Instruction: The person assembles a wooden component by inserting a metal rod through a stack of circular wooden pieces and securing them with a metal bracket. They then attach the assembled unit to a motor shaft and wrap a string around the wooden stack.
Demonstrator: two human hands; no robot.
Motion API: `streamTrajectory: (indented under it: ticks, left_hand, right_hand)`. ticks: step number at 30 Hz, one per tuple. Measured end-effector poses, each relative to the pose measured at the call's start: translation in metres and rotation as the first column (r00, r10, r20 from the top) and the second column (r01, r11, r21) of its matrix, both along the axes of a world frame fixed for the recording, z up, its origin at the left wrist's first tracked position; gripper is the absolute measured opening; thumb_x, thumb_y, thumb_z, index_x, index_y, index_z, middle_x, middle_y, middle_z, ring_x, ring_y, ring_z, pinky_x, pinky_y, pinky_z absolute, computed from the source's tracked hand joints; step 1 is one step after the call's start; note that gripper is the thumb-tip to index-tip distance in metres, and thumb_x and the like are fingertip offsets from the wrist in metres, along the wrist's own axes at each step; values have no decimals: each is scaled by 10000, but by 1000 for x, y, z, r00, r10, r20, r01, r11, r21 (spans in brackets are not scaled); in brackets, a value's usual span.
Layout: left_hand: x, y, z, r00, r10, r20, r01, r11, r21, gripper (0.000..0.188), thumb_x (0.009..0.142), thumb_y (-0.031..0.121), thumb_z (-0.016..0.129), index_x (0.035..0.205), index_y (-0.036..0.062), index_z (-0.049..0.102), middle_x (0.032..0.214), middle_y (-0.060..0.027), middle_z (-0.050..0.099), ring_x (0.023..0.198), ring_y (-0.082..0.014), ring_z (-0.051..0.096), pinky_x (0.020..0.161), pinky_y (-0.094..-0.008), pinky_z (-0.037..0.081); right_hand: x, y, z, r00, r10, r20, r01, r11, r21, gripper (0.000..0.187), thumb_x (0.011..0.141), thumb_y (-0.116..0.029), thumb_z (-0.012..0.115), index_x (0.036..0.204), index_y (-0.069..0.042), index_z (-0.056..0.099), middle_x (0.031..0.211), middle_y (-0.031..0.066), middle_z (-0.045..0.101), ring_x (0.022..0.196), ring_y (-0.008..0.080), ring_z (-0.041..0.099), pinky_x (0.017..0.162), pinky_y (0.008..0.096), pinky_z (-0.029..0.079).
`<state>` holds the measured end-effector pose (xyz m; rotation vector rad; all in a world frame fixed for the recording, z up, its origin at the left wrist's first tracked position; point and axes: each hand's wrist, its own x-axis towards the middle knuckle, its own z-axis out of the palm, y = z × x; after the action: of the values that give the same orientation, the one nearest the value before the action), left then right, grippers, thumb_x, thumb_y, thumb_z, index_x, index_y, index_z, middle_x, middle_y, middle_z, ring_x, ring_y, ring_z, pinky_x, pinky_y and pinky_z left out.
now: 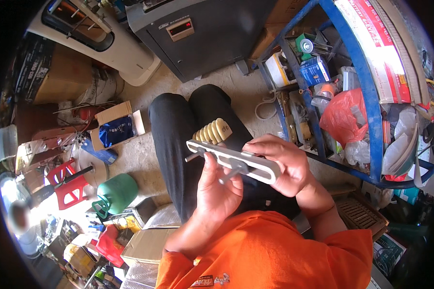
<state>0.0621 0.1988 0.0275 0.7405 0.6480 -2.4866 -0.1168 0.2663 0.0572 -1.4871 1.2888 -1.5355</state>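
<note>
Slotted metal bracket (234,157) sits above the lap, tilted down toward its right end, with both hands on it. The left hand (217,192) has its thumb pressed near the left end, the other fingers curled beneath, close to a short bolt (229,174) that juts out of the slot. The right hand (287,166) is closed around the right end, its fingers bent over the upper edge. Gripping both ends probably keeps the long piece from swinging, and the slot faces the wearer, likely so the hardware can be seen. Just beyond lies a cream ribbed piece (214,131); whether it is joined to the bracket or rests on the dark trousers (171,130), I cannot tell. Farther out, a blue rack (375,139) packed with boxes and a red plastic bag (345,115) hems in the right side. A dark cabinet (212,38) blocks the way ahead. On the left stand an open carton (139,123), a green tank (120,192) and a red stool (65,180), crowding that side.
</note>
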Motion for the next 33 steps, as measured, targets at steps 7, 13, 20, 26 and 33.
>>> streamTrajectory:
  ticks: [7, 13, 20, 26, 33]
  left_hand:
    - [14, -13, 33, 801, -505, 321, 585, 549, -597, 370, 977, 369, 588, 962, 2, 629, 907, -131, 691, 698, -177, 665, 654, -264, 567]
    - [35, -75, 66, 841, 90, 534, 518, -420, -745, 420, 937, 368, 605, 997, -40, 684, 830, -145, 682, 684, -229, 663, 647, -354, 532]
    - [12, -52, 33, 619, -529, 581, 711, 61, -701, 525, 987, 486, 534, 819, 11, 680, 691, -28, 633, 651, -84, 574, 596, -253, 458]
    - [11, -36, 20, 674, -438, 595, 720, 209, -661, 523, 1007, 458, 512, 797, 6, 666, 654, -26, 605, 591, -76, 535, 571, -234, 439]
    - [3, -27, 18, 736, -375, 563, 676, 377, -633, 537, 1014, 489, 454, 786, 16, 567, 558, -78, 536, 439, -147, 497, 424, -264, 405]
  right_hand:
    - [1, 0, -2, 972, -230, -56, 235, 966, 110, 444, 786, -142, 823, 1123, 73, 629, 962, 136, 690, 811, 195, 664, 725, 287, 521]
    - [-11, 6, 0, 665, -81, 743, -222, 928, 300, 297, 878, -33, 694, 1158, 46, 632, 1029, 129, 694, 839, 136, 646, 737, 270, 531]
    - [-10, 0, 1, 877, 52, 478, -300, 836, 459, 277, 889, -80, 696, 1146, 14, 648, 1047, 97, 710, 1005, 147, 645, 902, 305, 497]
    - [-8, -6, -4, 994, 34, -104, 13, 910, 415, 134, 801, -44, 709, 925, -6, 672, 867, 171, 697, 760, 306, 696, 640, 338, 531]
    - [18, -5, -32, 911, -147, 386, -48, 891, 452, 238, 893, 59, 499, 1118, -10, 533, 980, 88, 659, 937, 206, 673, 838, 321, 520]
